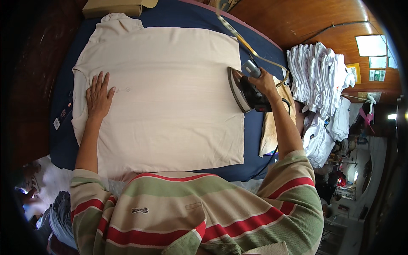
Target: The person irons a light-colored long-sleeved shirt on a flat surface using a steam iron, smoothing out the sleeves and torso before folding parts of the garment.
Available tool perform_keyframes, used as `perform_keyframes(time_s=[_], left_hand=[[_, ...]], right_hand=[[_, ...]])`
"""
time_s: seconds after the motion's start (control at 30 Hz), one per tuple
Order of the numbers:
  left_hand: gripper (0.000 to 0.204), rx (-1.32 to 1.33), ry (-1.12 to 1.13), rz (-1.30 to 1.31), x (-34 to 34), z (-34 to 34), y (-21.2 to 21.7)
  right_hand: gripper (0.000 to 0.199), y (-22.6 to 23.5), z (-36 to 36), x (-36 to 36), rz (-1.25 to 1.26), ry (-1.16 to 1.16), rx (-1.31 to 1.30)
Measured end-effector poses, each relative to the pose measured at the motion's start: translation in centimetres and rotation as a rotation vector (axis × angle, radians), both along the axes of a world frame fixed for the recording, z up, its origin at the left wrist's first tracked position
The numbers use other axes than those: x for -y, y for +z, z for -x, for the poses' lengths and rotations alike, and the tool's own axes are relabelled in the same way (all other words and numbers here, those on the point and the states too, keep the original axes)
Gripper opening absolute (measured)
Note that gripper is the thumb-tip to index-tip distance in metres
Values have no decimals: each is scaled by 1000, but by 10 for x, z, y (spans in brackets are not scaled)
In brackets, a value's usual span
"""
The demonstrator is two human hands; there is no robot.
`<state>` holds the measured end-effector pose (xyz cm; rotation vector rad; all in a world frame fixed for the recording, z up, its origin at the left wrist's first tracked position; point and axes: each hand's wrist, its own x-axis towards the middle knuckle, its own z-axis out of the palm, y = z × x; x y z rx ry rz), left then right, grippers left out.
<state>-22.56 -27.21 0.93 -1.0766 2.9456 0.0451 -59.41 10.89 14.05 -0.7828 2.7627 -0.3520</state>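
Note:
A cream short-sleeved shirt lies spread out on a dark blue covered table, its neck opening toward the left. My left hand rests flat on it near the collar, fingers stretched out, beside two small buttons. In my right hand is the handle of a clothes iron. The iron is tilted up, with its soleplate edge at the shirt's right hem. A cord with a pale wrapped section runs from the iron toward the back.
A scorched tan cloth pad lies right of the iron. White folded garments hang or stack at the right. A cardboard box sits at the back left, and a dark tag lies by the left table edge. Wooden walls border the table.

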Motion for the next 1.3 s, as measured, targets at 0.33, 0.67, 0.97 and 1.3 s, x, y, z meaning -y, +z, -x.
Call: perform_keyframes(time_s=[0.33,0.67,0.97,1.3], left_hand=[[55,-9,-36,47,3,1,-3],[58,-97,-42,228,-24,0,21],[43,-355,-380,-272,-192,-42,18],[39,-179,-955,-468,-370,0,16]], right_hand=[[32,14,-45,20,-30,373,-23],[46,12,-30,22,-34,273,-28],[73,29,19,-118,-87,-19,-133],[57,1,53,-214,85,-148,-284]])
